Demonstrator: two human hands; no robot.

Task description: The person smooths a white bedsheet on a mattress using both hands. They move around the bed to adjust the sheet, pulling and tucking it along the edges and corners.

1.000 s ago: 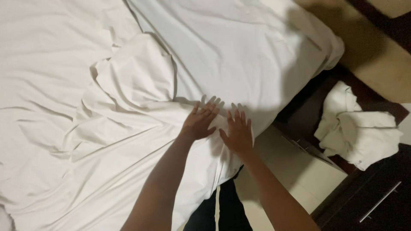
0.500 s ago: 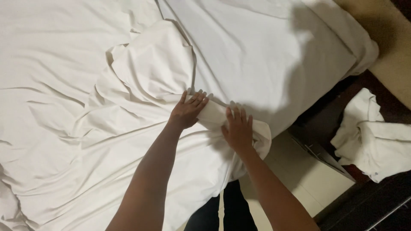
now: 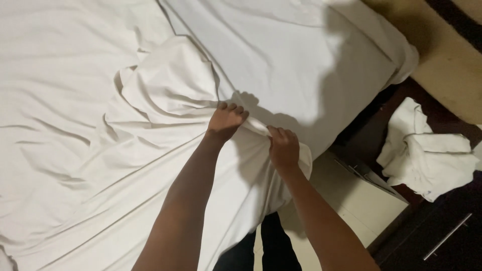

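Both hands are on a big white sheet point(image 3: 100, 150) that lies over the bed point(image 3: 301, 60). The left hand point(image 3: 227, 119) is curled shut, pinching a ridge of the sheet near the middle of the bed. The right hand point(image 3: 283, 148) is closed on the same ridge, just beside the left one, close to the bed's edge. The cloth bunches up between them into a thick fold. A puffy lump of sheet point(image 3: 165, 85) sits just past the left hand, and long wrinkles run away from both hands.

Beside the bed, on the dark floor point(image 3: 452, 236), lies a heap of white cloth point(image 3: 427, 155), well apart from the hands. A pale board point(image 3: 351, 200) shows under the bed's edge.

To do this well, I think both hands should grip the cloth firmly and pull evenly, so one side does not slip. It looks wise to keep the fold straight, and to mind the lump, since it may drag along and make more wrinkles. Slow, smooth pulls would likely keep the sheet flat.
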